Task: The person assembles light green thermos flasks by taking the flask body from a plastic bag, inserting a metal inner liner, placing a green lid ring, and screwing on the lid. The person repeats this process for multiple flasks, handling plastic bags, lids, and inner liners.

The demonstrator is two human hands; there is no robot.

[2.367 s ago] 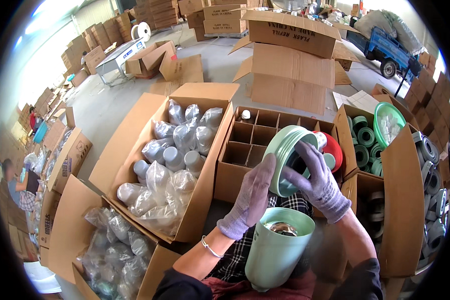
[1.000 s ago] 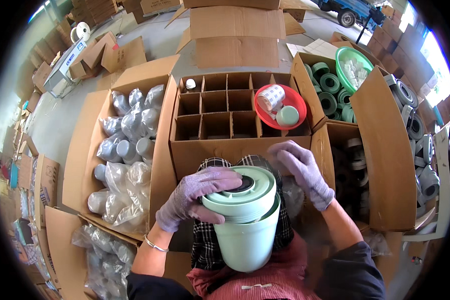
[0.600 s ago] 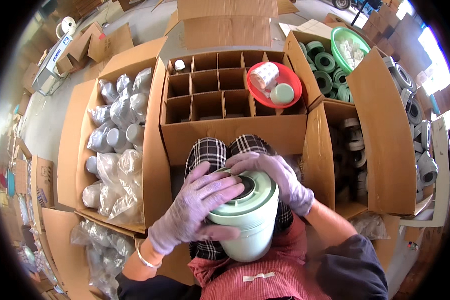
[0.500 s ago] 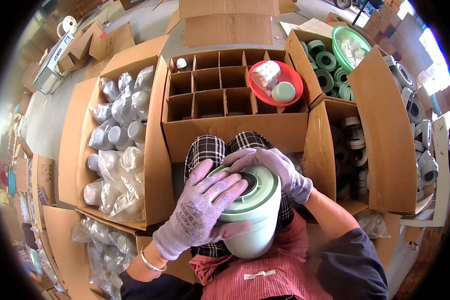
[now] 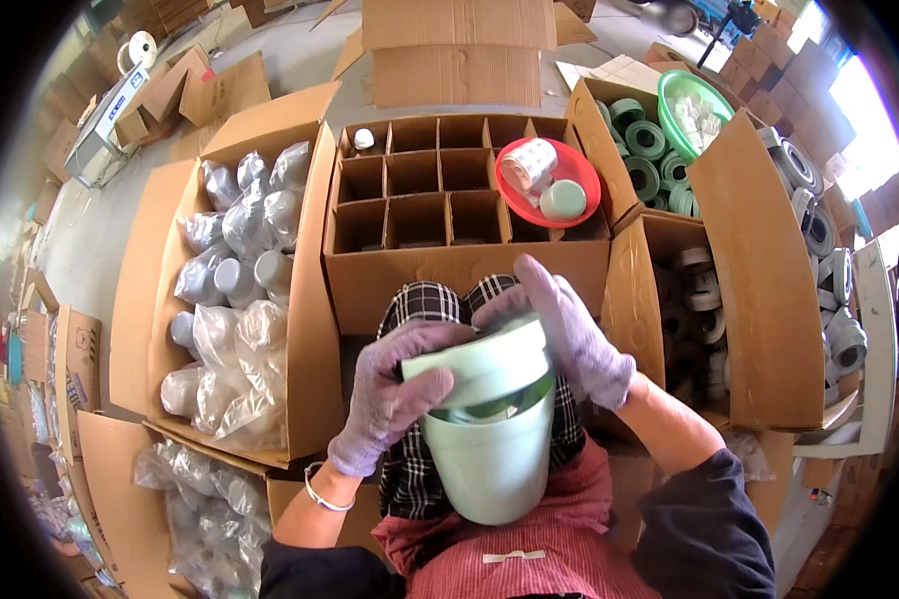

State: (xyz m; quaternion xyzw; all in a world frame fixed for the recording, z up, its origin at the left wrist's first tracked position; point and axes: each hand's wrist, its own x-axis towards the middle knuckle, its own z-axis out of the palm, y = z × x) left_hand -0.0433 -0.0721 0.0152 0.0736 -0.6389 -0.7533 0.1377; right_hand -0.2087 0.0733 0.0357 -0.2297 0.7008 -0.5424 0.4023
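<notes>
A carton of plastic-wrapped pieces stands at ten o'clock from the pale green container, which sits in the lap. Closer in, also at ten, the gloved left hand grips the left edge of a green lid, tilted over the container's mouth at twelve. The gloved right hand, at one, meets the lid's right side; blur hides whether it grips. Grey rings lie at two.

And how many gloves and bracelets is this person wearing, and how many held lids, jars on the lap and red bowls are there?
Gloves: 2
Bracelet: 1
Lid: 1
Jar: 1
Red bowl: 1
Total: 6
</notes>
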